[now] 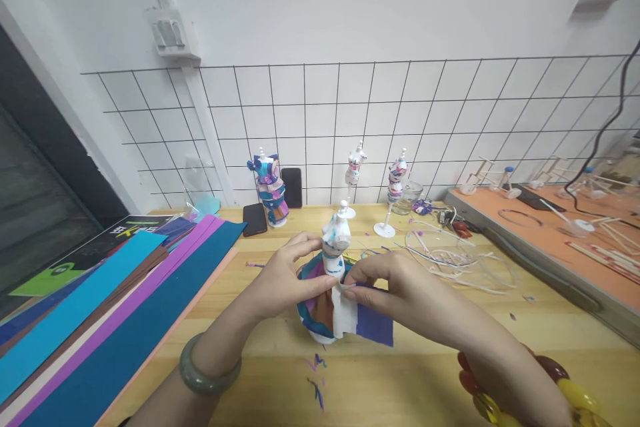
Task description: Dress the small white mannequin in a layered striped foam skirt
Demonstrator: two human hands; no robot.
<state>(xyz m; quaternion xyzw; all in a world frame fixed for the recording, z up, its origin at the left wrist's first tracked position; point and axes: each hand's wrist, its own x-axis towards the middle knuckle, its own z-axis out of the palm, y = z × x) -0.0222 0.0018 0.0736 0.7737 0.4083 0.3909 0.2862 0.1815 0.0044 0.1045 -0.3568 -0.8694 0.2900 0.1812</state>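
Note:
A small white dress form (336, 237) stands upright on the table in front of me. Round its lower part is a skirt (323, 303) of teal, purple and brown pieces that look like crepe paper. My left hand (283, 280) steadies the form from the left, thumb at the waist and fingers partly hidden behind it. With thumb and forefinger, my right hand (405, 283) pinches the top of a white strip (345, 313) against the waist. A dark purple strip (375, 325) hangs beside the white one, below my right hand.
Long coloured paper sheets (165, 293) lie at the left. Behind stand a dressed form (271, 190), two phones, two white forms on stands and a glass bowl (407, 198). Clear tubing (450, 253) and scraps (317, 390) litter the wood. An orange-topped table (565, 233) adjoins at right.

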